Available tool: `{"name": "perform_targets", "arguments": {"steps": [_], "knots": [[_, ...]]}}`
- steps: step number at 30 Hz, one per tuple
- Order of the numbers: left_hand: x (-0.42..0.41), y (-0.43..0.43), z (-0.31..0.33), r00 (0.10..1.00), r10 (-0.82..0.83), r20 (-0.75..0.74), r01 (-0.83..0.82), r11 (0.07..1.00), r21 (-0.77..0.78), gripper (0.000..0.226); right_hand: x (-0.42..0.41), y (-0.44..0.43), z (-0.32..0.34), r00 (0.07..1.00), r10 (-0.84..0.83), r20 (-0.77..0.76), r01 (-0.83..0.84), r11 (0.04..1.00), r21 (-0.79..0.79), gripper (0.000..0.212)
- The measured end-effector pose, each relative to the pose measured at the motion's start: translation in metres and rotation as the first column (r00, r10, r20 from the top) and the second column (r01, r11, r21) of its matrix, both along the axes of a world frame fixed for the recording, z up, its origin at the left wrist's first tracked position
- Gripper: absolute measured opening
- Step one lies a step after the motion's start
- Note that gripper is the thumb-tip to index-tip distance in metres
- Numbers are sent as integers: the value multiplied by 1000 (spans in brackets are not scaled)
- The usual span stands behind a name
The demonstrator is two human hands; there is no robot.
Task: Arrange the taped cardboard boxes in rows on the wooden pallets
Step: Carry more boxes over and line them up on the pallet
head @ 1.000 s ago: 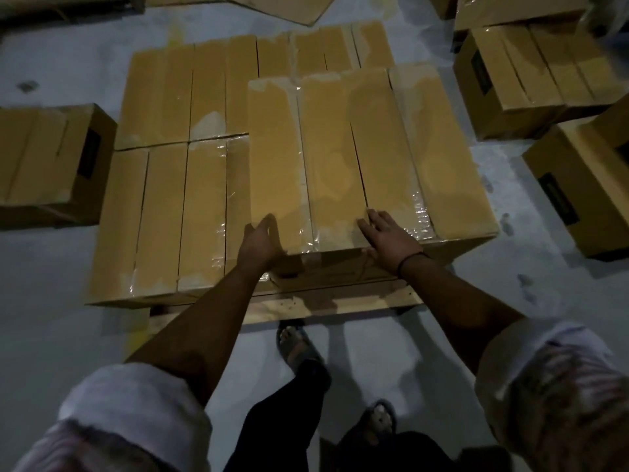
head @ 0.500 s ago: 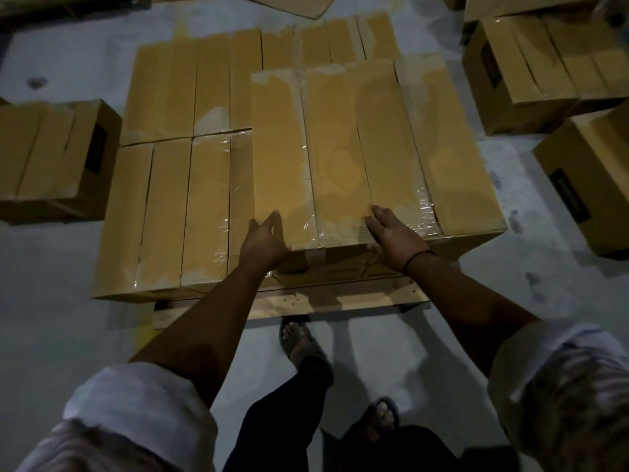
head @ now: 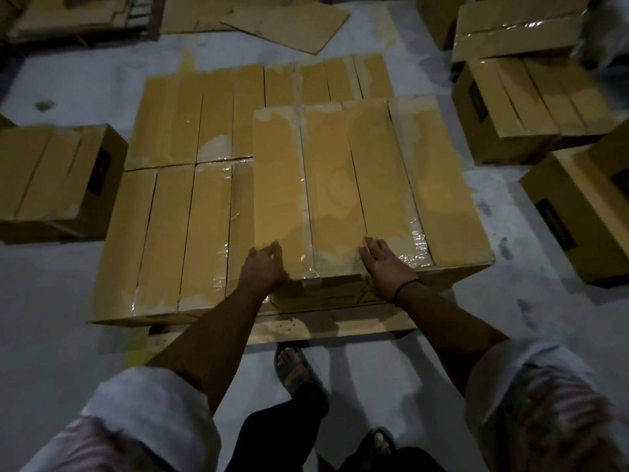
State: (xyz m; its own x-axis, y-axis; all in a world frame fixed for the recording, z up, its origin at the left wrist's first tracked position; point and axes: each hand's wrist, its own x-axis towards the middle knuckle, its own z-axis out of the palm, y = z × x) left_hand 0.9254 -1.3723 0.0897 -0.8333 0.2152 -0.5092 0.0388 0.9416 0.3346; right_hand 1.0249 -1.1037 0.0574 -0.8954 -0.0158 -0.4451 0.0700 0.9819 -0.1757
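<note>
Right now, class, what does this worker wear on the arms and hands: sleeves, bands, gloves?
Both forearms are bare below pale, whitish cuffs near the elbows: left sleeve, right sleeve. Above the cuffs the fabric looks faintly striped. The left hand and right hand wear no gloves. A thin dark band circles the right wrist.

Pale grey floor point(head: 47, 287), dimly lit, with a yellow stain point(head: 186, 63) at the far side, dark scuffs point(head: 504, 248) on the right, flat cardboard sheet point(head: 289, 23) beyond

Left hand point(head: 263, 267), right hand point(head: 386, 269) rest on near edge of top box point(head: 357, 182), atop box layer point(head: 170, 233) on pallet point(head: 323, 327).
</note>
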Motion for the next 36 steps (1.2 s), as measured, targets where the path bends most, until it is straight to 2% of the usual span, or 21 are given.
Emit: {"name": "perform_targets", "arguments": {"steps": [3,8,16,21,28,32,36], "knots": [[-8,7,8,1000,10,-15,-11,1000,-28,51,-5,-4,14,998,-49,44,51,997,-48,71],[-6,32,31,997,-12,-78,13,1000,15,58,-6,-9,43,981,-176,79,183,979,-88,68],[-17,60,97,991,-126,40,122,988,93,57,-11,-27,117,943,-308,125,325,932,-159,65],[-25,86,127,970,-243,14,241,967,88,55,-12,-13,152,922,-384,41,385,905,-184,62],[-33,156,159,938,-343,-56,348,925,153,52,-15,32,195,840,-538,-75,503,822,-268,63],[-24,217,177,912,-394,-114,409,894,183,51,-3,81,213,815,-564,-130,517,810,-277,62],[0,284,198,914,-367,-173,398,894,207,50,20,150,231,794,-575,-196,515,808,-286,62]]}}
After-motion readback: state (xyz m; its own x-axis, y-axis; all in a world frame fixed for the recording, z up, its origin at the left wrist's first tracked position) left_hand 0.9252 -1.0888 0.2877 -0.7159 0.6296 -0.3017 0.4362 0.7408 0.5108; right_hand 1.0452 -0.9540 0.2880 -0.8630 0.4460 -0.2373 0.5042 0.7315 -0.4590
